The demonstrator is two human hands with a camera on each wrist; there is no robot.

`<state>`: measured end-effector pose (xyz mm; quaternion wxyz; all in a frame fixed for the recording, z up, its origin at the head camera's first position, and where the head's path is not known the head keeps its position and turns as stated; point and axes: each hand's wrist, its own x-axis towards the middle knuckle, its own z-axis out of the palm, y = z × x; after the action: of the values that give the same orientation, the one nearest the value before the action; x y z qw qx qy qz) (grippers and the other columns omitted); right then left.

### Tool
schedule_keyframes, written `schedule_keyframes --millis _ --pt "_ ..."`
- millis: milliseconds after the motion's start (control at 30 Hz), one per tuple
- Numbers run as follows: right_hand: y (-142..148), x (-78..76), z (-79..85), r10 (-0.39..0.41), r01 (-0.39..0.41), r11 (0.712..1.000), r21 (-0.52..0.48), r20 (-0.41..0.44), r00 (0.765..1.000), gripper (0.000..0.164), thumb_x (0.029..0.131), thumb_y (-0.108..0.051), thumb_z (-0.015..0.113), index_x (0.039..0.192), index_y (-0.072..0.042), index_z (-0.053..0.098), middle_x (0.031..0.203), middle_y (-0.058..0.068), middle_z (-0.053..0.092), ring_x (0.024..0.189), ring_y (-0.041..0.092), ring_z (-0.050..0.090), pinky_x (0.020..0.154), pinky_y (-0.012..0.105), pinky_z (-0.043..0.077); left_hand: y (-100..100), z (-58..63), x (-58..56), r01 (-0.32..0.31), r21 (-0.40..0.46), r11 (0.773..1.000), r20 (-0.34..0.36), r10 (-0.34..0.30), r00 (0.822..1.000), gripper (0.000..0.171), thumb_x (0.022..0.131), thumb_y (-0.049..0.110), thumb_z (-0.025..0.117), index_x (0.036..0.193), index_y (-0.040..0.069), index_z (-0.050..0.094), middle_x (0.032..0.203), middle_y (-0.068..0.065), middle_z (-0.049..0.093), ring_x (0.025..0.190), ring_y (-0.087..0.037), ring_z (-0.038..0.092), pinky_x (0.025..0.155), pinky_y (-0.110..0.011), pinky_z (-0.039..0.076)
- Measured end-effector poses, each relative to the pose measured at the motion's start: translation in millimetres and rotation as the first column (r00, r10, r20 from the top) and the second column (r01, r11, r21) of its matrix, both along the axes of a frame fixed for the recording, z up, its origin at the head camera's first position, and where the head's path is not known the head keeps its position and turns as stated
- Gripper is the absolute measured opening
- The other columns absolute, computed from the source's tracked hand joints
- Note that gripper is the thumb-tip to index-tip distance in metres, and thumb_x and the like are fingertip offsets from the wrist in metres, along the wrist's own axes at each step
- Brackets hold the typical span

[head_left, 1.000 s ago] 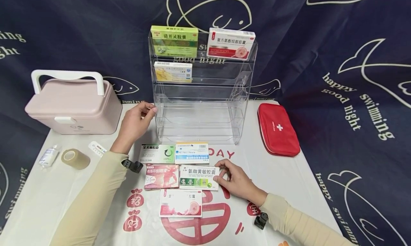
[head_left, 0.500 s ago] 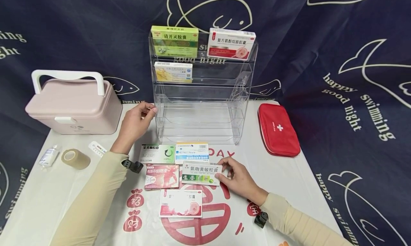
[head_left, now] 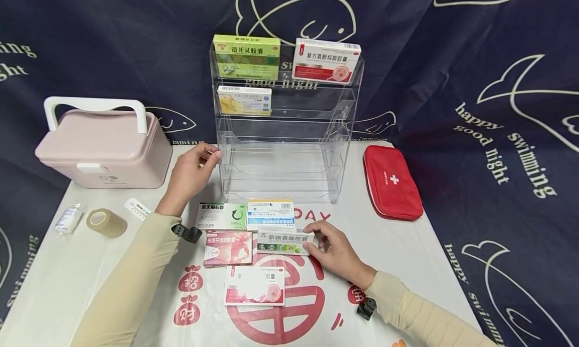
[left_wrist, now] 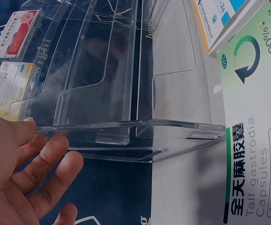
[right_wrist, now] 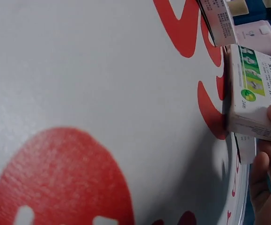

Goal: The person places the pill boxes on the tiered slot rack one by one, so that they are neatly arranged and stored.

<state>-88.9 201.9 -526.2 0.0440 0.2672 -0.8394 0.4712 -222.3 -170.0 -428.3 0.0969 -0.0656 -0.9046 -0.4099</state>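
In the head view, my right hand (head_left: 336, 250) pinches the right end of a white and green medicine box (head_left: 284, 242), tilted up above the table. The right wrist view shows the thumb on the face of that same box (right_wrist: 257, 89). My left hand (head_left: 192, 173) pinches the left side edge of a clear acrylic display rack (head_left: 278, 186); in the left wrist view its other fingers spread loosely. Before the rack lie a green and white box (head_left: 221, 217), a blue and white box (head_left: 270, 215), a pink box (head_left: 228, 249) and a white and red box (head_left: 255, 285).
A lime green box (head_left: 246, 58) and a white and red box (head_left: 326, 61) stand in the rack's top tier, a yellow and white box (head_left: 244, 101) below. Left are a pink case (head_left: 104, 146), tape roll (head_left: 106, 223) and small packets; right, a red first-aid pouch (head_left: 392, 182).
My right hand has lifted the white and green medicine box off the table, tilting it and moving it slightly away from me. My left hand stays at the rack's edge.
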Motion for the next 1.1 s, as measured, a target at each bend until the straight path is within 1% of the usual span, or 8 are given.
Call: schedule_keyframes --millis 167,333,467,600,767,833,967,1100 --pt "-1.7 0.5 4.6 -0.005 0.004 1.0 -0.013 -0.023 1.0 0.035 0.085 0.002 0.081 0.113 -0.006 0.062 0.108 0.006 0.064 0.071 0.032 0.056 0.056 0.046 0.048 0.2 0.5 -0.1 -0.001 0.003 1.0 0.008 0.001 1.0 0.034 0.105 0.035 0.059 0.117 0.005 0.067 0.098 -0.013 0.069 0.09 -0.03 0.063 0.078 -0.045 0.045" --pt "-7.9 6.0 26.7 0.021 -0.023 0.999 -0.031 -0.038 0.999 0.031 0.083 0.009 0.079 0.108 -0.001 0.062 0.108 0.011 0.064 0.075 0.033 0.056 0.057 0.049 0.047 0.1 0.9 0.0 -0.001 0.002 1.0 0.008 0.001 1.0 0.034 0.105 0.036 0.059 0.117 0.005 0.067 0.098 -0.014 0.07 0.09 -0.031 0.063 0.078 -0.045 0.045" --pt "-11.2 7.8 38.9 0.04 -0.043 0.998 -0.041 -0.085 0.996 0.031 0.082 0.013 0.077 0.106 0.0 0.063 0.108 0.013 0.065 0.077 0.028 0.056 0.057 0.047 0.048 -0.6 0.6 0.0 -0.001 0.004 1.0 0.002 0.001 1.0 0.033 0.105 0.035 0.059 0.116 0.005 0.068 0.098 -0.013 0.07 0.09 -0.03 0.063 0.078 -0.045 0.045" --pt "-9.9 5.9 30.7 0.032 -0.037 0.998 -0.047 -0.107 0.994 0.03 0.082 0.013 0.078 0.105 -0.001 0.064 0.107 0.012 0.065 0.077 0.029 0.056 0.056 0.048 0.048 -1.0 0.1 0.0 0.011 0.014 1.0 -0.007 -0.011 1.0 0.033 0.105 0.034 0.059 0.116 0.004 0.068 0.099 -0.014 0.07 0.089 -0.03 0.064 0.079 -0.044 0.046" --pt "-3.1 -0.3 6.8 0.013 -0.018 0.999 -0.046 -0.103 0.995 0.03 0.083 0.008 0.08 0.105 -0.004 0.065 0.109 0.011 0.066 0.079 0.028 0.057 0.055 0.047 0.047 -0.8 -0.1 0.2 0.014 0.02 1.0 -0.008 -0.014 1.0 0.033 0.105 0.034 0.06 0.116 0.005 0.068 0.099 -0.013 0.071 0.088 -0.03 0.064 0.079 -0.044 0.046" --pt "-0.4 -1.8 1.3 0.012 -0.016 0.999 -0.041 -0.099 0.995 0.031 0.083 0.006 0.081 0.107 -0.008 0.066 0.111 0.008 0.066 0.081 0.026 0.057 0.056 0.045 0.048 -0.5 -0.3 0.1 0.012 0.017 1.0 -0.005 -0.012 1.0 0.033 0.105 0.035 0.059 0.116 0.005 0.068 0.099 -0.013 0.071 0.088 -0.03 0.064 0.079 -0.043 0.046" --pt "3.0 -3.3 -1.9 0.02 -0.023 0.999 -0.037 -0.097 0.995 0.033 0.085 0.0 0.082 0.109 -0.015 0.066 0.115 0.001 0.065 0.085 0.018 0.057 0.059 0.038 0.049 -0.2 -0.4 0.1 0.01 0.012 1.0 0.001 -0.01 1.0 0.034 0.105 0.036 0.059 0.116 0.005 0.068 0.098 -0.013 0.071 0.088 -0.029 0.064 0.078 -0.043 0.046" --pt "3.3 -3.9 0.0 0.029 -0.034 0.999 -0.04 -0.106 0.994 0.032 0.087 -0.003 0.08 0.111 -0.019 0.066 0.117 -0.004 0.065 0.087 0.014 0.056 0.061 0.035 0.048 0.0 -0.2 0.1 0.01 0.011 1.0 0.002 -0.01 1.0 0.034 0.105 0.035 0.059 0.116 0.005 0.068 0.098 -0.013 0.07 0.088 -0.029 0.063 0.077 -0.043 0.045"
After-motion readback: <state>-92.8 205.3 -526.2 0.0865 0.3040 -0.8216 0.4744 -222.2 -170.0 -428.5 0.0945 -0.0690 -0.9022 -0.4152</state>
